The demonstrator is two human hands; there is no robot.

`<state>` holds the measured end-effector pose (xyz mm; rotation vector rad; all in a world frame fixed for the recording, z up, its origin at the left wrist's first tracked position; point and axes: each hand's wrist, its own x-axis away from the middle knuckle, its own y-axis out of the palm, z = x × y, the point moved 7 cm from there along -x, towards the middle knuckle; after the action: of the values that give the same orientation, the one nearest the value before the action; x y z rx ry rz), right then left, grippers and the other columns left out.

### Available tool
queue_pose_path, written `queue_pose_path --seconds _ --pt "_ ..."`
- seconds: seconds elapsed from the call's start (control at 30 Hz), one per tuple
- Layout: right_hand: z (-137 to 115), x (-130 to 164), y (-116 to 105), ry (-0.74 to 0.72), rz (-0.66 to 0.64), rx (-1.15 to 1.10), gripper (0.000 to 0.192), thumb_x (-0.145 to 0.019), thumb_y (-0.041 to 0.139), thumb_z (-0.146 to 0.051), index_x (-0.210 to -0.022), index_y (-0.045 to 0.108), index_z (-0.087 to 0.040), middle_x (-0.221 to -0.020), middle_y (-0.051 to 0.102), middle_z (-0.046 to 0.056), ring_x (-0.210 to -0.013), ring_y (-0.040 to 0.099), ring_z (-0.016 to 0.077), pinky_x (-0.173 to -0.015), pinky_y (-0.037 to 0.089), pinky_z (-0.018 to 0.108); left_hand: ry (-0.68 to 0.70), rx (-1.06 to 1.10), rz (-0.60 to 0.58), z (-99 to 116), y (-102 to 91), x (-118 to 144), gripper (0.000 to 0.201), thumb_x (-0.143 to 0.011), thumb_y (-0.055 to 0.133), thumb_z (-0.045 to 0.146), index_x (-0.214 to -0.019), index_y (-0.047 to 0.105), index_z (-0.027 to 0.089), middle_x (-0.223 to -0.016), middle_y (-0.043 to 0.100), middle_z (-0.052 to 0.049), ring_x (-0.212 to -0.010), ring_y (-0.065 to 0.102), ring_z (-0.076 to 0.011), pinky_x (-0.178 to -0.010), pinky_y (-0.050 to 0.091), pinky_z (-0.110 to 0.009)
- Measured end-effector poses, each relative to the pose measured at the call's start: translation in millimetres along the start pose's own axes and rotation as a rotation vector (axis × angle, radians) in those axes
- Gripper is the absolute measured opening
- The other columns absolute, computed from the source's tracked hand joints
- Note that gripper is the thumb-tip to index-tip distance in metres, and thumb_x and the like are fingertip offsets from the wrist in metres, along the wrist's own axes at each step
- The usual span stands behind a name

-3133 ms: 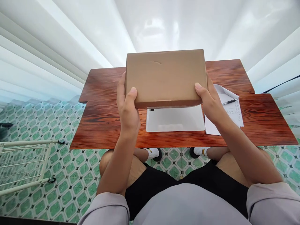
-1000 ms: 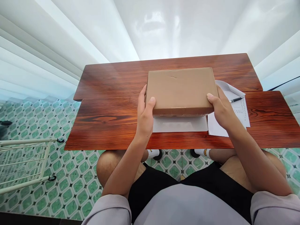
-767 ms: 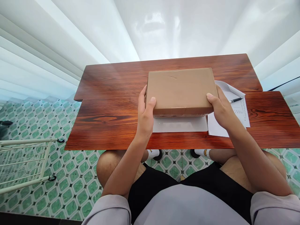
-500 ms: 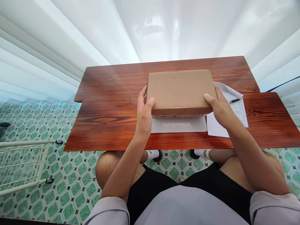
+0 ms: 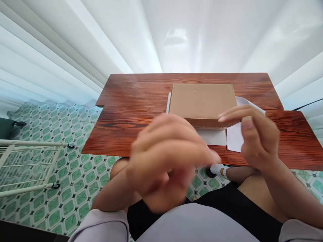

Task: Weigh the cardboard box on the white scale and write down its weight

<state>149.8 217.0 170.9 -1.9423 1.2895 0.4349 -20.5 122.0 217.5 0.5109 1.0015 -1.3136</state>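
Observation:
A flat brown cardboard box lies on a white sheet on the wooden table, with no hand on it. My left hand is raised close to the camera and blurred, fingers spread, holding nothing. My right hand hovers in front of the box's right near corner, fingers apart and empty, apart from the box.
A printed white paper lies right of the box, partly hidden by my right hand. A white wire rack stands on the green tiled floor at the left. My knees and socked feet are under the table's near edge.
Both hands let go of the box and pulled back toward me; the left hand rose close to the camera. The box stays on the white sheet. The view shifted slightly.

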Motion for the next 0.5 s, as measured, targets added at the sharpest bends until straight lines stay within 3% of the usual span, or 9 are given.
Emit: queue_pose_path --seconds 0.1,0.13,0.17,0.27,0.4,0.43,0.5 --pt "-4 1 34 0.055 -0.325 -0.161 0.031 -0.112 0.037 -0.025 -0.089 0.058 -0.020 -0.082 0.061 0.002 -0.075 0.058 0.0155 -0.068 0.045 0.030 -0.055 0.096 -0.508 13 43.0 9 0.023 -0.102 0.048 0.024 -0.087 0.065 0.020 -0.080 0.069 0.001 -0.069 0.063 -0.0140 -0.071 0.054 -0.033" --pt "-6 3 46 0.053 -0.428 -0.185 0.032 -0.111 0.037 -0.025 -0.084 0.053 -0.020 -0.077 0.056 0.001 -0.070 0.053 0.0144 -0.065 0.042 0.029 0.050 0.193 -0.694 23 58.6 19 0.020 -0.098 0.053 0.022 -0.083 0.065 0.022 -0.083 0.070 0.002 -0.071 0.063 -0.0144 -0.071 0.053 -0.033" --pt "-8 5 57 0.039 -0.521 -0.203 0.033 -0.111 0.037 -0.025 -0.080 0.048 -0.020 -0.072 0.052 -0.001 -0.065 0.048 0.0138 -0.062 0.039 0.028 0.111 0.253 -0.800 28 70.4 30 0.019 -0.093 0.058 0.020 -0.074 0.061 0.023 -0.083 0.070 0.003 -0.073 0.062 -0.0149 -0.068 0.052 -0.033" --pt "-11 20 93 -0.003 -0.776 -0.249 0.034 -0.106 0.038 -0.022 -0.072 0.034 -0.021 -0.065 0.042 -0.003 -0.060 0.037 0.0134 -0.059 0.030 0.029 0.089 0.448 -1.046 23 109.3 72 0.032 -0.078 0.068 0.016 -0.057 0.045 0.024 -0.071 0.065 0.001 -0.066 0.060 -0.0162 -0.056 0.048 -0.033" --pt "-1 56 140 0.090 -1.049 -0.394 0.029 -0.096 0.041 -0.017 -0.069 0.032 -0.020 -0.063 0.041 -0.004 -0.058 0.036 0.0119 -0.061 0.029 0.028 -0.173 0.815 -1.244 9 156.9 139 0.039 -0.064 0.076 0.018 -0.049 0.041 0.023 -0.044 0.050 0.006 -0.040 0.048 -0.0157 -0.039 0.037 -0.030" --pt "2 65 149 0.115 -1.086 -0.431 0.030 -0.095 0.042 -0.018 -0.067 0.031 -0.020 -0.061 0.039 -0.004 -0.056 0.035 0.0114 -0.060 0.029 0.028 -0.213 0.843 -1.329 7 166.2 159 0.034 -0.066 0.074 0.019 -0.050 0.045 0.025 -0.045 0.051 0.007 -0.040 0.049 -0.0162 -0.036 0.034 -0.029" --pt "8 79 163 0.124 -1.103 -0.465 0.029 -0.090 0.043 -0.019 -0.064 0.032 -0.020 -0.059 0.037 -0.004 -0.055 0.035 0.0113 -0.058 0.028 0.028 -0.288 0.733 -1.486 0 180.5 198 0.043 -0.062 0.072 0.017 -0.038 0.038 0.026 -0.038 0.043 0.005 -0.034 0.042 -0.0183 -0.030 0.026 -0.030"
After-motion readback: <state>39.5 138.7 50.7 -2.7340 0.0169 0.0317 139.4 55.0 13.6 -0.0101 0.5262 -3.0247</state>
